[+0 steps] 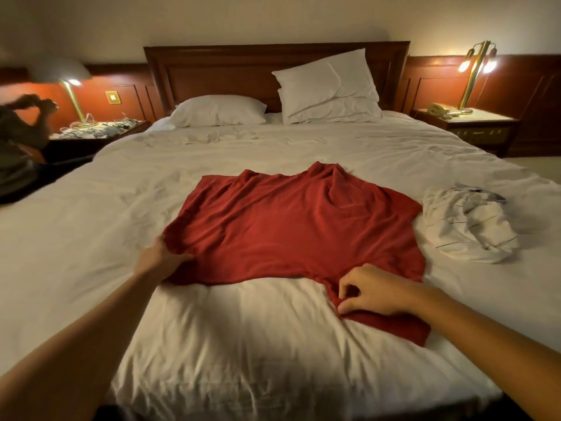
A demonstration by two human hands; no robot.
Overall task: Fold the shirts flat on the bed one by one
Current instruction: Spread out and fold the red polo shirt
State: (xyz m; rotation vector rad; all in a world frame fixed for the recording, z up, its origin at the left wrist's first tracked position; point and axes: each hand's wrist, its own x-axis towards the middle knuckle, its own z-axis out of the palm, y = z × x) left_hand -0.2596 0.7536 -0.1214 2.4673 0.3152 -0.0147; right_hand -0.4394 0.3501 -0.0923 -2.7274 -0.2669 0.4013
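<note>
A red shirt (297,226) lies spread and wrinkled across the middle of the white bed (243,344). My left hand (162,258) grips the shirt's near left corner, fabric bunched between thumb and fingers. My right hand (375,290) pinches the red cloth at the near right, where a sleeve (394,326) trails toward me. To the right of the red shirt, a crumpled white shirt with thin dark stripes (467,226) sits in a heap.
Two white pillows (328,92) lean at the wooden headboard (218,68). Nightstands with lit lamps (476,65) flank the bed; the left one (97,132) holds tangled cables, the right one a phone (440,109). Another person (24,132) is at the far left edge.
</note>
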